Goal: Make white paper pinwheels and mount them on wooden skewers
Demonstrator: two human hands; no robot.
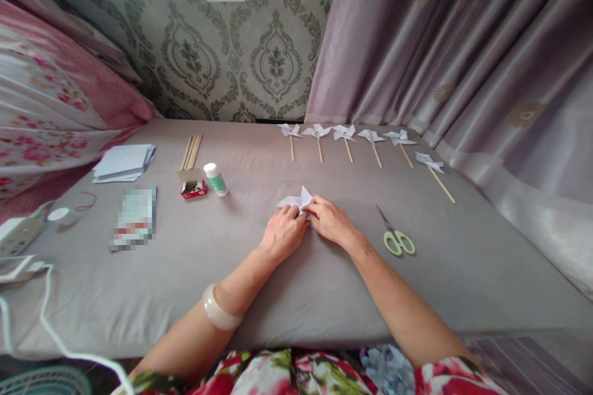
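Observation:
A white paper pinwheel (pixel 303 195) lies in the middle of the grey-covered table (pixel 259 302), its pointed blades showing beyond my fingers. My left hand (pixel 283 231) is closed on its near left part. From the right, my right hand (pixel 330 219) pinches the paper close to its centre. The fingertips of both hands nearly meet, and they hide the pinwheel's near side. Green-handled scissors (pixel 397 242) lie to the right of my right hand, points facing away. A glue stick (pixel 215 180) with a white cap stands up beyond my left hand.
Several finished pinwheels on sticks (pixel 344 133) line the far right side. At the left are bare wooden sticks (pixel 191 152), a small open red box (pixel 193 189), stacked white paper (pixel 123 162), a blurred packet (pixel 134 217) and a power strip (pixel 21 234) with a white cable (pixel 55 327).

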